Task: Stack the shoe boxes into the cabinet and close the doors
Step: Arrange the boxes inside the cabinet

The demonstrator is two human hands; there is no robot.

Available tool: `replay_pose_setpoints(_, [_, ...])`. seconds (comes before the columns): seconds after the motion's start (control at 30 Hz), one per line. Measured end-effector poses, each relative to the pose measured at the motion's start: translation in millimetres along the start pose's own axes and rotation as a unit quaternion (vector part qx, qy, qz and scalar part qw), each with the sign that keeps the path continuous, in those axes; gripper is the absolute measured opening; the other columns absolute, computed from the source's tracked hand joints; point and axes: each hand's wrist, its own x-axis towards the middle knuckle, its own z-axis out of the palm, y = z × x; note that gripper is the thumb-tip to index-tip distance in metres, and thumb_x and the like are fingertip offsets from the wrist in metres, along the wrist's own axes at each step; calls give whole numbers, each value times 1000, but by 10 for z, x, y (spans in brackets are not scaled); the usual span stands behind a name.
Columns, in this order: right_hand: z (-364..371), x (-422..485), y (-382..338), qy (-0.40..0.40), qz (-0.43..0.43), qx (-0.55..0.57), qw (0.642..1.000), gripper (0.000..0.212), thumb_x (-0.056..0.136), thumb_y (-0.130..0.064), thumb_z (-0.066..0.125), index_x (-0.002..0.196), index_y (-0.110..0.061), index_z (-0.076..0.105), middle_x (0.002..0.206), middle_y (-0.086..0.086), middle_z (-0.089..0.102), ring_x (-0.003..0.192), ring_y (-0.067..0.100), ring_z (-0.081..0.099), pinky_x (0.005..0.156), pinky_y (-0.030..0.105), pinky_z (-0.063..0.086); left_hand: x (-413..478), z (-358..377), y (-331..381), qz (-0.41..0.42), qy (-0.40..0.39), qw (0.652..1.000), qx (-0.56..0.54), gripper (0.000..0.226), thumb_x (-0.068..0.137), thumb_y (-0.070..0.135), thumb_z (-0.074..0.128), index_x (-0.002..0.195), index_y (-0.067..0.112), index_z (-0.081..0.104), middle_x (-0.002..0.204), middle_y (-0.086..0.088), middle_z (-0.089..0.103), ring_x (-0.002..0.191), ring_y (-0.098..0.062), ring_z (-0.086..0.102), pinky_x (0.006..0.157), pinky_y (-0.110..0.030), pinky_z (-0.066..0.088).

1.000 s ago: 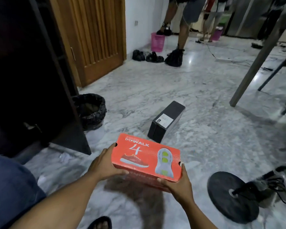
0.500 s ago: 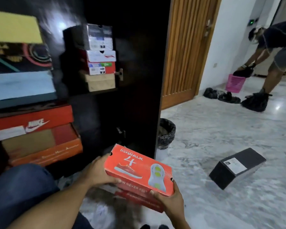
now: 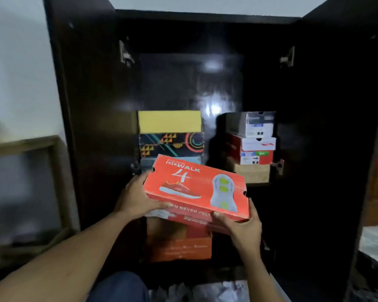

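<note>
Head view: orange Skechers GOwalk 4 shoe box (image 3: 194, 188) held in the air in front of the open cabinet (image 3: 92, 127), lid up, tilted down to the right, not yet resting on any stack. Left hand (image 3: 138, 197) grips the box's left end, thumb over the front edge. Right hand (image 3: 242, 227) grips the front right corner from below, fingers curled on the side wall. Both dark doors stand wide open, left door (image 3: 79, 62), right door (image 3: 336, 105).

Left side of the cabinet holds a stack against the back: yellow box (image 3: 169, 122) on top, black patterned box (image 3: 170, 144) under it, pale blue box (image 3: 148, 163) mostly hidden by the held box, orange-brown box (image 3: 179, 245) at the bottom. Right side of the cabinet has a second stack sitting higher: grey-white box (image 3: 251, 124) on top, red-and-white box (image 3: 253, 143), red box with labels (image 3: 255, 156), plain cardboard box (image 3: 252, 174) lowest.

Blue denim knee (image 3: 118, 286) at the bottom edge, crumpled white wrapping (image 3: 227, 288) on the floor just beside it. Wooden frame (image 3: 52, 144) blurred, left of the cabinet against the white wall (image 3: 20, 62)
</note>
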Motion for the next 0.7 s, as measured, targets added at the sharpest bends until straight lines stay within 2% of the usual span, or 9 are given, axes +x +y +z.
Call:
replay_pose_setpoints(0.1, [181, 510, -461, 45, -75, -12, 996, 83, 45, -40, 99, 118, -32, 59, 115, -5, 60, 103, 11, 63, 88, 31, 53, 422, -224, 215, 38, 76, 996, -27, 116, 30, 72, 88, 133, 39, 48, 114, 11, 58, 103, -10, 60, 89, -35, 54])
replay_pose_setpoints(0.17, [261, 837, -738, 71, -97, 13, 993, 94, 44, -43, 97, 125, -25, 53, 117, -5, 61, 106, 11, 64, 93, 31, 54, 723, -291, 383, 61, 108, 991, -49, 109, 34, 65, 93, 131, 40, 49, 109, 14, 55, 99, -4, 58, 83, -26, 51])
replay_pose_setpoints(0.23, [360, 1144, -1000, 76, -112, 32, 990, 89, 53, -33, 96, 126, -24, 46, 111, -15, 59, 103, 0, 62, 92, 24, 53, 1005, -354, 550, 77, 135, 985, -75, 96, 39, 54, 96, 122, 43, 50, 101, 21, 49, 89, 7, 52, 72, -10, 40])
replay_pose_setpoints(0.27, [432, 1304, -1123, 78, -124, 36, 989, 86, 58, -31, 96, 126, -26, 44, 112, -17, 57, 102, -4, 60, 92, 26, 54, 1164, -384, 607, 80, 155, 981, -84, 94, 42, 51, 97, 122, 45, 49, 99, 22, 47, 87, 7, 50, 69, -7, 36])
replay_pose_setpoints(0.33, [618, 1641, -1305, 74, -154, 31, 985, 87, 62, -38, 94, 133, -32, 43, 123, -11, 49, 105, -2, 57, 94, 33, 52, 1475, -424, 683, 84, 195, 971, -114, 101, 45, 44, 99, 132, 42, 47, 104, 21, 48, 99, -3, 52, 79, -18, 42])
replay_pose_setpoints(0.4, [838, 1983, -1447, 79, -177, 19, 981, 92, 64, -43, 90, 141, -30, 42, 128, -5, 38, 109, 7, 53, 100, 29, 43, 1829, -440, 684, 70, 226, 959, -154, 112, 47, 41, 99, 143, 37, 41, 119, 12, 55, 114, -12, 54, 95, -31, 47])
replay_pose_setpoints(0.5, [1189, 2505, -1623, 63, -200, 20, 978, 95, 69, -42, 87, 148, -20, 39, 131, -1, 41, 118, 13, 51, 102, 23, 40, 2345, -486, 683, 25, 274, 942, -192, 118, 53, 45, 96, 152, 34, 33, 135, -1, 51, 125, -20, 51, 106, -39, 45])
replay_pose_setpoints(0.6, [1520, 2989, -1674, -6, -191, 37, 981, 86, 77, -22, 83, 148, -12, 35, 135, 2, 52, 106, 4, 58, 79, 4, 45, 2755, -522, 673, -5, 324, 925, -199, 102, 72, 23, 88, 155, 20, 28, 143, -9, 42, 133, -28, 43, 106, -39, 39])
replay_pose_setpoints(0.7, [1731, 3362, -1512, -44, -180, 14, 983, 67, 80, -5, 80, 136, -10, 43, 125, 5, 60, 90, -1, 60, 66, 6, 49, 3004, -426, 546, 13, 346, 927, -144, 87, 77, 5, 75, 150, 15, 29, 149, -10, 32, 133, -30, 42, 103, -39, 41])
